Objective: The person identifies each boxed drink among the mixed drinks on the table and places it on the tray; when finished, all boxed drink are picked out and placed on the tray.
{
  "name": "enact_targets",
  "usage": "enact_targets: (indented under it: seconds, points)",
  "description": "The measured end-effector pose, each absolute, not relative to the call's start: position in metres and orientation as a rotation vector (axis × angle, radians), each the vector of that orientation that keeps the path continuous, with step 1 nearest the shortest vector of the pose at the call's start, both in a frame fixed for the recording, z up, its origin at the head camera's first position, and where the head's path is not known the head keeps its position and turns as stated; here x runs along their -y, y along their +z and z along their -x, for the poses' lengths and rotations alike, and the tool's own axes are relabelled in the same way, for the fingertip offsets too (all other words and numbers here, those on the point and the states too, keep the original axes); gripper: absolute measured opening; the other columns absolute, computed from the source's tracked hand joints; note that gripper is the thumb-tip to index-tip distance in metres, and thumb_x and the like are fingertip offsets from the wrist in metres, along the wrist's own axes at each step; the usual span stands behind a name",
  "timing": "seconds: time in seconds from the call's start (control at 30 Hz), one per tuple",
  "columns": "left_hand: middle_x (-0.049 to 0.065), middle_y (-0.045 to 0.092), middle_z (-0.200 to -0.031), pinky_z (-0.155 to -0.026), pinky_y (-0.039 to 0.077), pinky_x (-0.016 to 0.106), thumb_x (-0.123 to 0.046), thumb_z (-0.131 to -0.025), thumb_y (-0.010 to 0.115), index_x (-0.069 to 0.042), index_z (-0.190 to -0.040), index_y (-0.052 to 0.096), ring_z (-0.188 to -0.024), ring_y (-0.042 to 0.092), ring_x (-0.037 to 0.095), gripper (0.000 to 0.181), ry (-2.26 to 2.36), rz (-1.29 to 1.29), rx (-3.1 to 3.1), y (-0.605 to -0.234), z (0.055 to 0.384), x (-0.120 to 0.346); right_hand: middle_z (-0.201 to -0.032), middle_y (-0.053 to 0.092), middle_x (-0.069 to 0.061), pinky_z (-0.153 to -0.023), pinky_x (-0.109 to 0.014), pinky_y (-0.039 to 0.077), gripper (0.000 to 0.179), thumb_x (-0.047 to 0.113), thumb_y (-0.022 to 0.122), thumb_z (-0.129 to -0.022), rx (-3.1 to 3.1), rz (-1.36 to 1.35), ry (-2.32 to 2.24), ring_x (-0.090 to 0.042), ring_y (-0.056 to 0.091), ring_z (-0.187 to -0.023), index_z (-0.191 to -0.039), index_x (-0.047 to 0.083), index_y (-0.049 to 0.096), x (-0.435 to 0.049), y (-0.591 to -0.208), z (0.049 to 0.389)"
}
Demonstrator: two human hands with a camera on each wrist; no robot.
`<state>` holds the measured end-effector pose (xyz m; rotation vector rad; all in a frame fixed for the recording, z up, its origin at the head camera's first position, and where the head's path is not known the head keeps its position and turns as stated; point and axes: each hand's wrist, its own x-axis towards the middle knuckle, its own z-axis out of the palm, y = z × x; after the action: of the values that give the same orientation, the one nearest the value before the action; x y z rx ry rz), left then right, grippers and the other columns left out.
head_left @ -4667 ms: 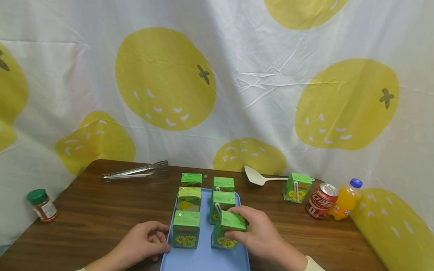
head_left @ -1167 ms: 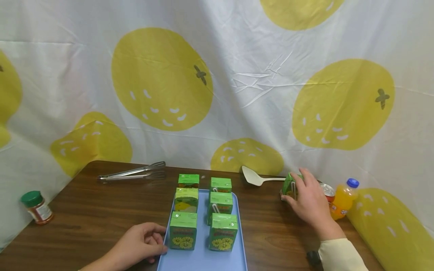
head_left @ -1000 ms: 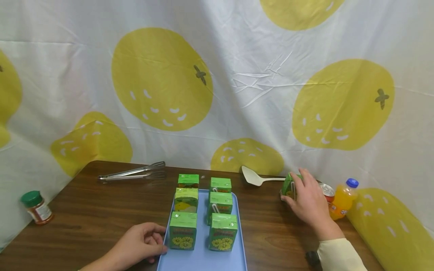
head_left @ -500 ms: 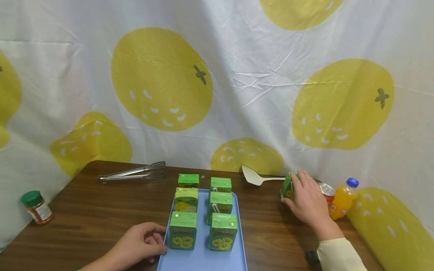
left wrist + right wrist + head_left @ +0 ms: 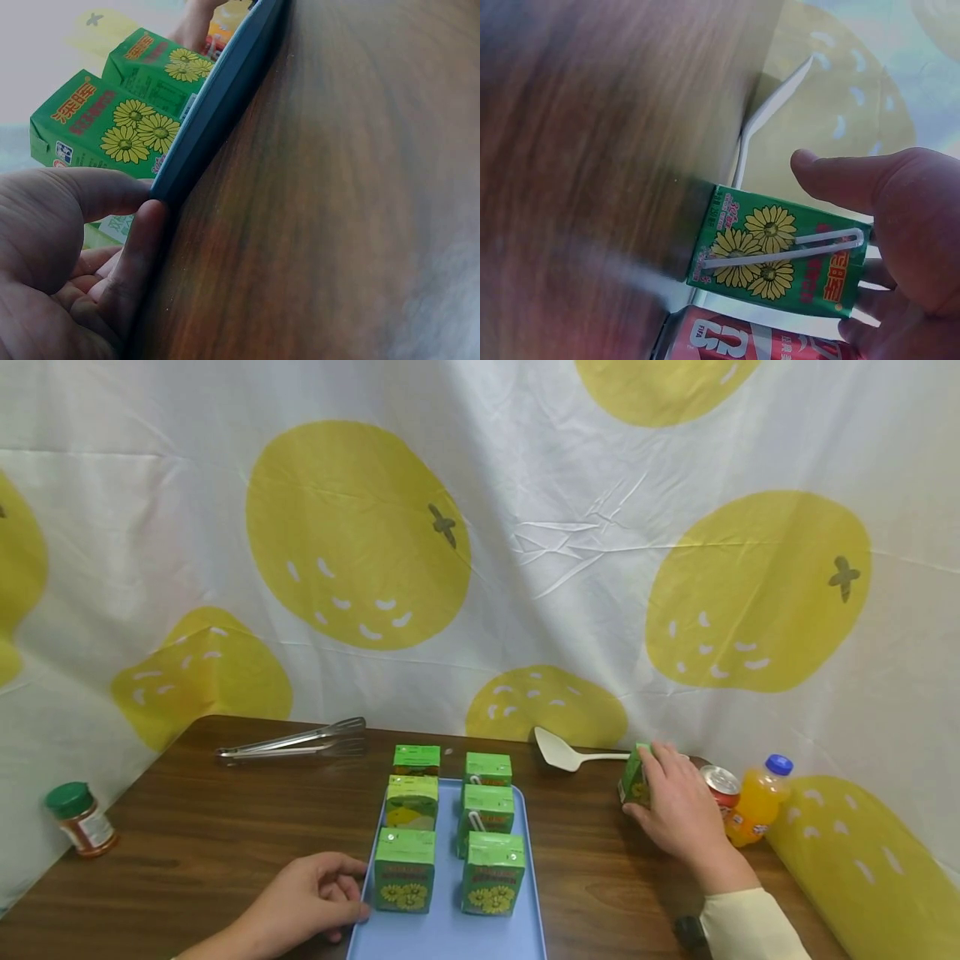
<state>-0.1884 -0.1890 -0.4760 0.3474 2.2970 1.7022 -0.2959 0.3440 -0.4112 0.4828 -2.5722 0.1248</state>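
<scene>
My left hand [image 5: 300, 897] pinches the left rim of the blue tray [image 5: 450, 939] between thumb and forefinger; the left wrist view shows the tray edge [image 5: 199, 135] there. Several green drink cartons [image 5: 405, 877] form two rows along the tray. To the right, my right hand [image 5: 678, 806] reaches around another green carton [image 5: 634, 775], which stands upright on the table. In the right wrist view this carton [image 5: 772, 255] shows flowers and a straw. The thumb [image 5: 832, 172] is straight and apart from it, while the other fingers lie at its far side, partly hidden.
Close by my right hand stand a red soda can [image 5: 722, 783] and an orange drink bottle [image 5: 759, 802]. A white turner [image 5: 558, 752] and metal tongs [image 5: 300, 743] lie at the back. A green-capped spice jar [image 5: 82, 820] stands at the left edge.
Earlier my right hand gripped the front right carton on the tray. It let go and moved right to the lone carton, where it has shifted slightly. My left hand stays at the rim.
</scene>
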Motion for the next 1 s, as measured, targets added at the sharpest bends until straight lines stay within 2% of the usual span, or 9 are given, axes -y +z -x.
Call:
enact_targets:
  seconds: [0.33, 0.67, 1.0]
  points:
    - [0.005, 0.070, -0.091, -0.059, 0.060, 0.028, -0.007, -0.093, 0.086, 0.015, -0.136, 0.066, -0.069, 0.066, 0.015, 0.052, 1.707, -0.355, -2.303, -0.4769, 0.1878, 0.1890, -0.144, 0.061, -0.030, -0.107, -0.074, 0.050, 0.082, 0.015, 0.103, -0.076, 2.483, -0.516, 0.140, -0.053, 0.058, -0.131, -0.144, -0.005, 0.063, -0.3437, -0.4110, 0.2957]
    - [0.006, 0.070, -0.092, -0.059, 0.060, 0.028, -0.008, -0.092, 0.087, 0.014, -0.136, 0.066, -0.069, 0.065, 0.015, 0.053, 1.727, -0.362, -2.283, -0.4767, 0.1876, 0.1889, -0.138, 0.065, -0.026, -0.101, -0.075, 0.051, 0.072, 0.016, 0.102, -0.077, 2.436, -0.501, 0.160, -0.052, 0.058, -0.126, -0.139, -0.002, 0.069, -0.3433, -0.4111, 0.2955]
    - [0.008, 0.071, -0.093, -0.060, 0.061, 0.029, -0.010, -0.092, 0.088, 0.013, -0.136, 0.067, -0.071, 0.067, 0.017, 0.054, 1.724, -0.348, -2.266, -0.4751, 0.1893, 0.1892, -0.127, 0.068, -0.023, -0.099, -0.067, 0.052, 0.059, 0.015, 0.098, -0.083, 2.427, -0.503, 0.200, -0.048, 0.058, -0.116, -0.132, -0.006, 0.074, -0.3403, -0.4066, 0.2932]
